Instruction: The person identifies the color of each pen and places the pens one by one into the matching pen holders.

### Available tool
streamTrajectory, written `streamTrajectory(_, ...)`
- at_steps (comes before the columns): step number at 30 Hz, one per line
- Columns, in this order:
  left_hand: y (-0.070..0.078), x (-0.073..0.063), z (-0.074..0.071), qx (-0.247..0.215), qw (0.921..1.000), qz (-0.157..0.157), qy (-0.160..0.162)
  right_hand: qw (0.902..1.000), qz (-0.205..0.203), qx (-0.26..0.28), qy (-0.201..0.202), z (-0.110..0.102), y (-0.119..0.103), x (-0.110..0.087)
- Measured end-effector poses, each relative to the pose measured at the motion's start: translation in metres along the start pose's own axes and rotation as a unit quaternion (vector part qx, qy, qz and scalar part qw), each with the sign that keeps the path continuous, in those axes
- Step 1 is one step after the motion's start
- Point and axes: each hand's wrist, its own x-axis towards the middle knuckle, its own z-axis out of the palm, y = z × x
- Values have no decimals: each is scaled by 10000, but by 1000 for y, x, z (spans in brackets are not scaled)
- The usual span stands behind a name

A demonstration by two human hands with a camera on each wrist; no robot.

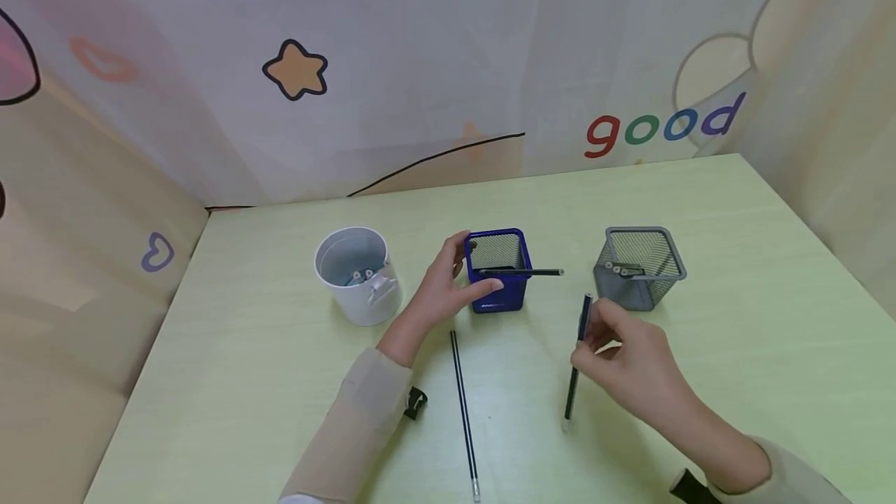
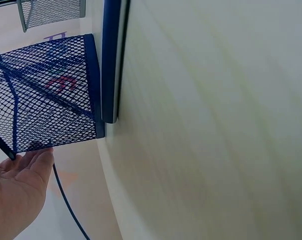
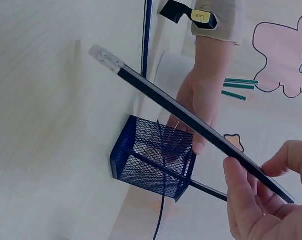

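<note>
My left hand (image 1: 444, 286) holds a blue mesh pen holder (image 1: 498, 298) at its left side, with the thumb across the front. In the left wrist view its fingers touch the holder's mesh wall (image 2: 50, 95). One dark pencil (image 1: 546, 272) leans in that holder and sticks out over the right rim. Between thumb and fingers, my right hand (image 1: 633, 360) pinches a black pencil (image 3: 166, 103) above the table, eraser end down and toward me. A long black-striped pencil (image 1: 463, 411) lies on the table between my arms.
At the left stands a white cup (image 1: 353, 298) with a handle and several pencils inside. On the right is a grey mesh pen holder (image 1: 630, 294), also with pencils in it. A printed cloth (image 1: 434, 61) hangs behind the table's far edge.
</note>
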Motion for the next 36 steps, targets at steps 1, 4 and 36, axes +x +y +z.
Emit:
streamTrajectory(1,0,0,0,5,10000,-5,0,10000,-12,8,95,0,0,0)
streamTrajectory(4,-1,0,0,25,10000,5,-9,9994,-94,60,319,1,-1,0)
streamTrajectory(36,-1,0,0,-23,10000,-24,6,8970,-2622,2869,2104,15,-2,18)
